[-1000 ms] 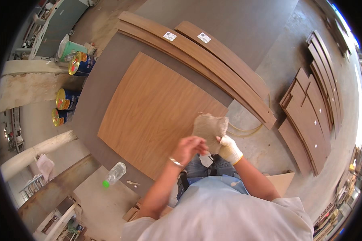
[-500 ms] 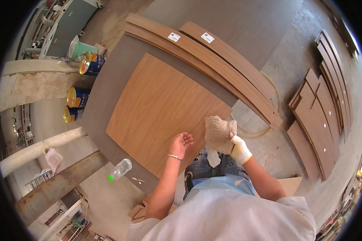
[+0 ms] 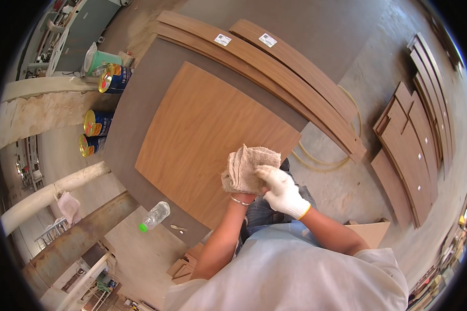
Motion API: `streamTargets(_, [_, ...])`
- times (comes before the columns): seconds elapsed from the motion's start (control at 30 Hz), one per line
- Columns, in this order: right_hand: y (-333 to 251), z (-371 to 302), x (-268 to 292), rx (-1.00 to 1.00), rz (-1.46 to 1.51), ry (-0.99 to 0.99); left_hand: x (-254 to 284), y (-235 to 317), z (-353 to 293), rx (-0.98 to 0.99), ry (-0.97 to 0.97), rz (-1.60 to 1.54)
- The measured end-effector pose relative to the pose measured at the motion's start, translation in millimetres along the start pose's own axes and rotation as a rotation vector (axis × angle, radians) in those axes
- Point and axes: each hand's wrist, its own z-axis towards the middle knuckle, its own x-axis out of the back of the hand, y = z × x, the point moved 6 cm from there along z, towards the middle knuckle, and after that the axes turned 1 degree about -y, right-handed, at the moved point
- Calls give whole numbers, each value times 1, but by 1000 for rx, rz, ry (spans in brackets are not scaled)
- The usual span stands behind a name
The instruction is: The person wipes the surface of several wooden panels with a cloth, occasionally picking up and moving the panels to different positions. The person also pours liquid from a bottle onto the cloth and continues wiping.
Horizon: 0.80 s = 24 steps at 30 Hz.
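Note:
A folded beige rag (image 3: 251, 163) is held up over the near right part of a wood-grain panel (image 3: 213, 119). My bare left hand (image 3: 243, 197), with a metal bangle at the wrist, is beneath the rag and bears it; the rag hides its fingers. On the rag's right side rests my right hand (image 3: 283, 192), in a white knitted glove, its fingers stretched out against the cloth and slightly blurred. The panel lies flat on a dark board (image 3: 124, 140).
Curved wood-grain strips (image 3: 285, 78) lie along the board's far edge. Stacked panels (image 3: 407, 140) stand on the right. A clear bottle (image 3: 158, 212) with a green cap lies at the near left edge. Paint cans (image 3: 98, 123) stand left; a yellow hose (image 3: 321, 167) loops on the floor.
My right hand has carried the rag left onto my left hand, and its fingers have gone from gripping to lying on it. My left hand has moved right, under the rag.

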Motion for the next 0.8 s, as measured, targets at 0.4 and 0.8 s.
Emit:
streamTargets(0.4, [51,-21,-20,-747,2025,-141,31,42,5,-199,110,-104])
streamTargets(0.8, [91,-50,-8,-675,1850,-414,-9,48,-4,535,-567,-2050])
